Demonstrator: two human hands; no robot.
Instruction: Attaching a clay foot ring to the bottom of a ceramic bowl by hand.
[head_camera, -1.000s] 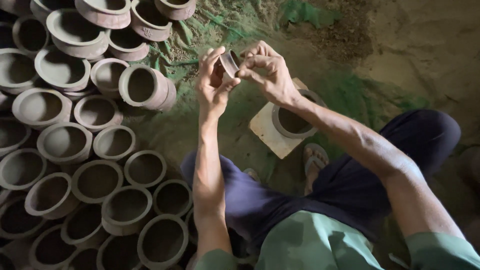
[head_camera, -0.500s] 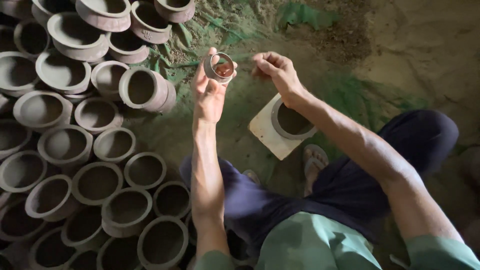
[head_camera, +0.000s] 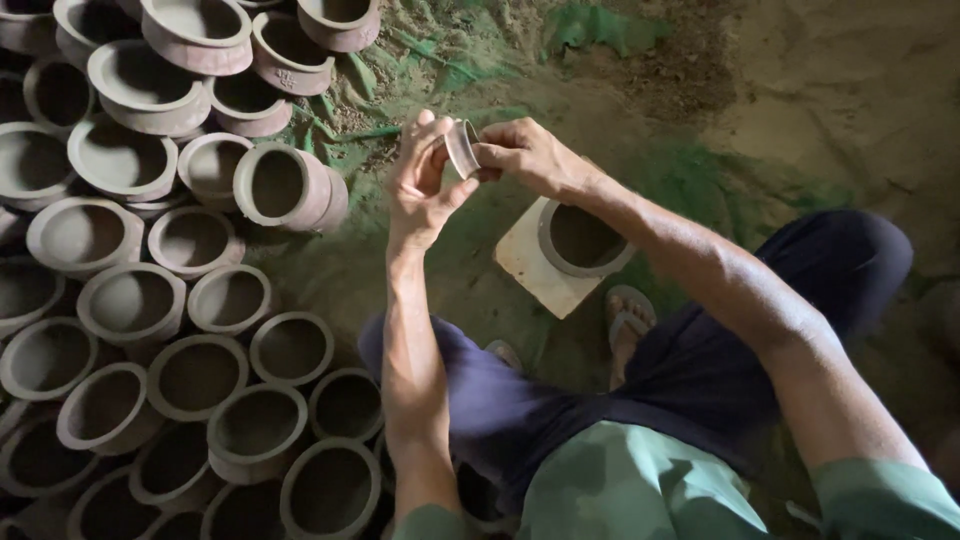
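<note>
A small grey clay ring (head_camera: 462, 146) is held up in front of me between both hands. My left hand (head_camera: 420, 185) cups it from the left with the fingers half spread. My right hand (head_camera: 525, 155) pinches its right rim with thumb and fingers. Below my hands, on the ground, a clay pot (head_camera: 583, 240) sits on a pale square slab (head_camera: 535, 268). My foot in a sandal (head_camera: 627, 318) rests beside that slab.
Several unfired brown clay pots (head_camera: 160, 330) stand packed together on the left, one pot (head_camera: 285, 188) lying on its side near my hands. Sandy ground with green sheeting (head_camera: 690, 170) spreads to the right. My knees in dark trousers (head_camera: 840, 260) bend outward.
The ring was turned open-side toward me in my left hand with the right hand apart; now my right hand has come back onto it and the ring is edge-on.
</note>
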